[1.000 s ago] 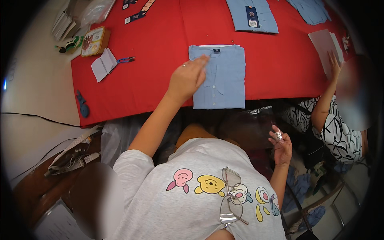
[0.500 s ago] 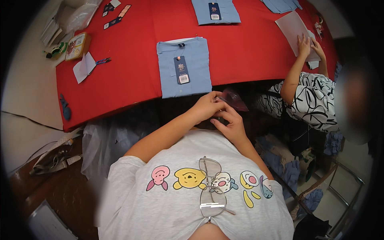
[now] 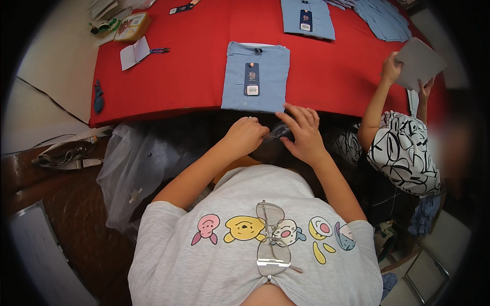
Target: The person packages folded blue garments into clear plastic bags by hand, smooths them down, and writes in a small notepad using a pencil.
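A person's two hands work just off the near edge of a red table [image 3: 173,81]. The left hand [image 3: 246,135] has a narrow grip, fingers curled in, seemingly pinching crumpled clear plastic [image 3: 277,132]. To the right of that pinch, the right hand [image 3: 308,133] has thumb and fingers spread; whether it holds any film cannot be told. Directly beyond the grip, on the table, a folded light blue shirt [image 3: 274,84] lies flat, a dark tag [image 3: 251,80] on its front.

The right fingertips are at the shirt's lower right corner — touching or just short, unclear. Snagging that corner could spoil the fold or drag the shirt over the edge; thin film could slip from a loose pinch.

The film's full shape is lost against the dark below the table. Farther beyond the grip, a second tagged shirt [image 3: 319,23] is cut off by the upper edge.
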Tool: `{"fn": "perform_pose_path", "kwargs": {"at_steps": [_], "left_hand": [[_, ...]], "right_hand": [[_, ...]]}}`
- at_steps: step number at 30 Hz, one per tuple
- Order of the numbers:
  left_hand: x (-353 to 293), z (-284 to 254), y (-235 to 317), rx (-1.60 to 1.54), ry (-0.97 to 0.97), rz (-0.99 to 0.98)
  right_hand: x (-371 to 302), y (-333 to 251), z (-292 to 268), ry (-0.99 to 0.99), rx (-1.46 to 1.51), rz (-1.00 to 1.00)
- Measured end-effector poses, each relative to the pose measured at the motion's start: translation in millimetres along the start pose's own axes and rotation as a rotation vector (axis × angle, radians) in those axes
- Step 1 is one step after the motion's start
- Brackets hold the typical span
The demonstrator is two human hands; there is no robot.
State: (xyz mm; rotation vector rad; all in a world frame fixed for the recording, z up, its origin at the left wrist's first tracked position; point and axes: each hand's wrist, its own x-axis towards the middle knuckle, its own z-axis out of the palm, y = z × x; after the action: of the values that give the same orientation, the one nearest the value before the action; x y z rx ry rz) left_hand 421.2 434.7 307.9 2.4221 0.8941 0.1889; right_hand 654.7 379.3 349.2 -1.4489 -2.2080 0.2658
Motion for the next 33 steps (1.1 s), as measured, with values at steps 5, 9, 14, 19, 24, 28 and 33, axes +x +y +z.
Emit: {"fn": "perform_pose_path", "kwargs": {"at_steps": [5, 9, 14, 19, 24, 28, 33], "left_hand": [[-5, -12, 2, -0.079, -0.046, -0.146], [-26, 7, -34, -0.047, -0.358, -0.205], [-45, 57, -81, -0.011, -0.399, -0.288], [-24, 57, -99, -0.259, -0.472, -0.358], [-24, 72, -134, -0.671, -0.227, -0.463], [-39, 64, -147, -0.65, 0.042, -0.545], [-70, 50, -152, -0.459, 0.241, -0.665]], "right_hand": [[0, 19, 30, -0.233, 0.167, -0.051], [-5, 24, 31, -0.332, 0.383, 0.111], [-10, 37, 35, -0.763, 0.582, 0.222], [-10, 57, 59, -0.85, 0.16, 0.304], [22, 85, 67, -0.42, 0.444, 0.395], [57, 80, 67, -0.392, 0.384, 0.457], [70, 60, 118, -0.312, 0.325, 0.415]]}}
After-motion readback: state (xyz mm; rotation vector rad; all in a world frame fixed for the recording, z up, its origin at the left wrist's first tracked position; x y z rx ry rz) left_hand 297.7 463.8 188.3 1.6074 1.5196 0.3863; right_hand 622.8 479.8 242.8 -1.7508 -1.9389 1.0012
